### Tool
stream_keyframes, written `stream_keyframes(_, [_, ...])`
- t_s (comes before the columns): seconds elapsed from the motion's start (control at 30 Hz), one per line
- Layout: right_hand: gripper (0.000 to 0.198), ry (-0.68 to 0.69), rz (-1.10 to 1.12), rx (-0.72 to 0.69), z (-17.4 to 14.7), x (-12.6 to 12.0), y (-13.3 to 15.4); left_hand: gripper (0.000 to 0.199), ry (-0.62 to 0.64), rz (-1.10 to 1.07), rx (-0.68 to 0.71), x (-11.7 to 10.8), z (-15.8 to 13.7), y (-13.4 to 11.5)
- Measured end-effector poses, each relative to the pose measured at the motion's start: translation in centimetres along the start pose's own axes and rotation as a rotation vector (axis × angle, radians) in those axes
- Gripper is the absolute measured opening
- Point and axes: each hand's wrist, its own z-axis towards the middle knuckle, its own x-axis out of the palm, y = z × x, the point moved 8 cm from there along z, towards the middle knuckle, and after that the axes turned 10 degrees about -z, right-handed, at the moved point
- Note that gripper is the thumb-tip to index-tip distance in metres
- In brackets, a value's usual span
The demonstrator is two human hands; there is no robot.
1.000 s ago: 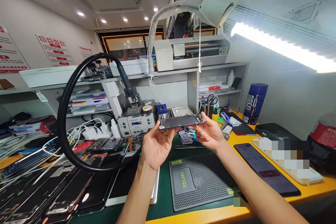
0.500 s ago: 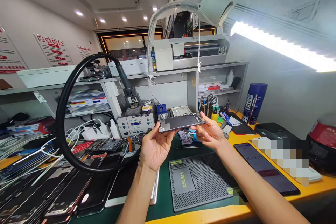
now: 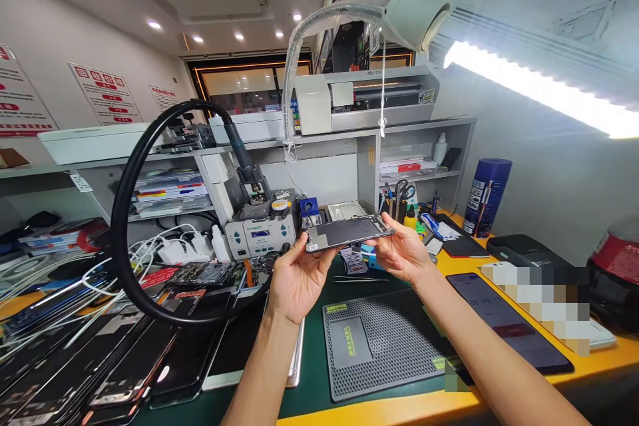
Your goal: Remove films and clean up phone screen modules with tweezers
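Note:
A phone screen assembly (image 3: 344, 233), dark with a grey patch at its left end, is held level above the bench between both hands. My left hand (image 3: 302, 279) grips its left end, thumb on the near corner and fingers underneath. At the right end, my right hand (image 3: 402, 249) pinches the edge between thumb and fingers. Below the hands a grey perforated repair mat (image 3: 389, 346) lies on the green bench mat (image 3: 314, 379). Tweezers (image 3: 359, 279) rest just behind that perforated mat.
Several phone screens (image 3: 124, 373) lie in rows at the left, under the black hose (image 3: 117, 213) of a soldering station (image 3: 262, 233). A phone with a timer (image 3: 509, 319) lies at the right. A blue spray can (image 3: 486, 196) stands behind it. A lit lamp (image 3: 529, 86) hangs overhead.
The view has shifted slightly, so most things appear a little further right. Both hands keep the same hold on the phone screen assembly.

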Motion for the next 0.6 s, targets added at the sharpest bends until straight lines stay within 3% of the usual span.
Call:
stream_keyframes(0.27, [0.027,-0.160,0.047,-0.039,0.3,0.6,1.0,0.030,-0.065,-0.003,-0.009,-0.4,0.1,0.1])
stream_keyframes(0.6, [0.025,-0.226,0.036,-0.078,0.1,0.4,1.8,0.026,-0.096,0.015,0.026,-0.5,0.2,-0.3])
